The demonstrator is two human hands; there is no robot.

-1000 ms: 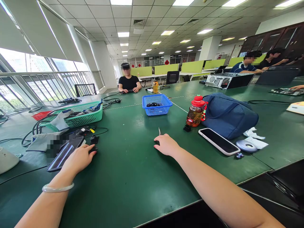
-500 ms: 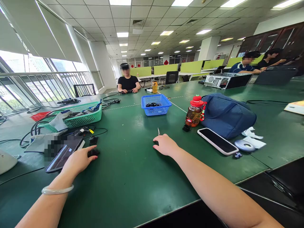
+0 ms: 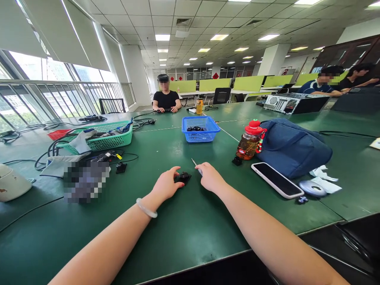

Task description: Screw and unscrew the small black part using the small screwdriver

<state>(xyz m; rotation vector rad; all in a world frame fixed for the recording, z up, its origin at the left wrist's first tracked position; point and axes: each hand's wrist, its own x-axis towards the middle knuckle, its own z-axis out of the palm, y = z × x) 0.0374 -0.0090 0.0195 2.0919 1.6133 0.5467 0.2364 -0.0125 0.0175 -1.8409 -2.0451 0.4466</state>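
Note:
My left hand (image 3: 165,184) rests on the green table (image 3: 178,229) with its fingers closed on a small black part (image 3: 183,177). Just to its right, my right hand (image 3: 210,178) grips a thin metal tool (image 3: 194,162) whose tip points up and away, toward the blue basket (image 3: 200,129). The two hands are close together at the middle of the table. A pale bangle (image 3: 146,208) circles my left wrist.
A green basket (image 3: 101,140) with gloves and cables stands at the left, with another small black part (image 3: 121,167) near it. At the right are a red-capped bottle (image 3: 250,141), a blue bag (image 3: 292,146) and a phone (image 3: 276,180). People sit at the far end and far right.
My left hand has moved from the left side of the table to the middle, bringing the small black part beside my right hand. The view has shifted slightly left.

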